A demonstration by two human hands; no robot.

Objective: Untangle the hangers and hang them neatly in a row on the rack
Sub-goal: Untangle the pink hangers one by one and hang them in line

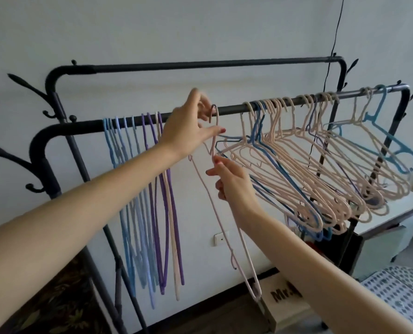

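Head view: left hand (188,126) is pinching the pink hanger's (221,213) hook at the rail (234,108); right hand (232,182) is gripping its neck. Neighbouring tangled hangers (297,165) risk snagging it.

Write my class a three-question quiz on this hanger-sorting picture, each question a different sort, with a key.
1. True or false: the pale pink plastic hanger held by both hands hangs with its hook on the nearer black metal rail.
2. Which group hangs straight and neat? A) the blue and purple hangers on the left B) the tangled pink and blue hangers on the right
3. Fill in: the left hand holds the pink hanger near its ____.

Key: 1 true; 2 A; 3 hook. The right hand pinches lower down.
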